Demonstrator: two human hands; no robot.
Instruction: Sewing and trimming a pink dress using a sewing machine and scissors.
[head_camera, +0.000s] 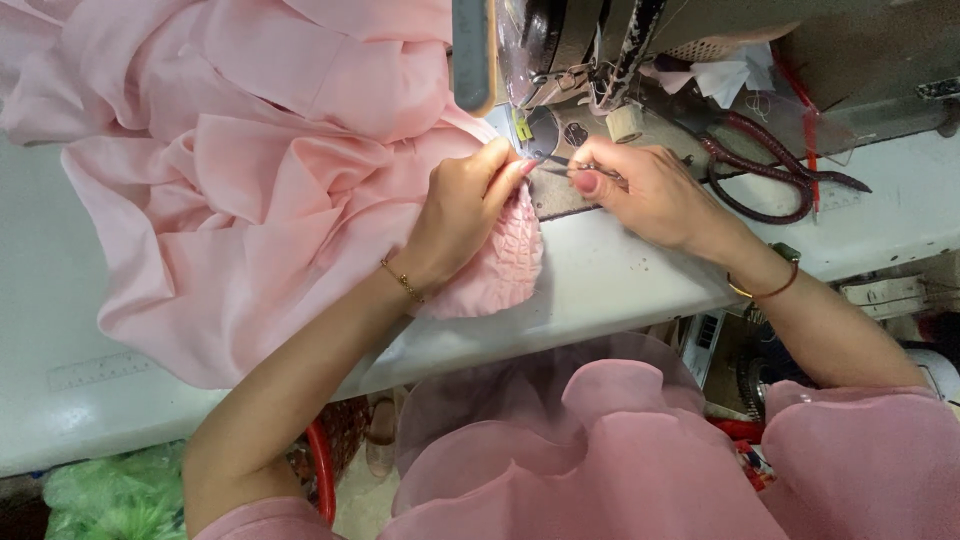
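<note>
We see soft matt pink cloth (230, 170), a puckered, ridged patch of it (500, 265), our smooth, faintly glossy pale table (620, 280), worn metal sewing machine (560, 50), dark glossy scissors (770, 175), thin metal tweezers (565, 165).

A pale grey surface (620, 280) fills the view, evenly lit, with a ruler scale (100, 370) along its near edge. Beneath it shows dim floor (355, 500) and a green bag (115, 495).
</note>
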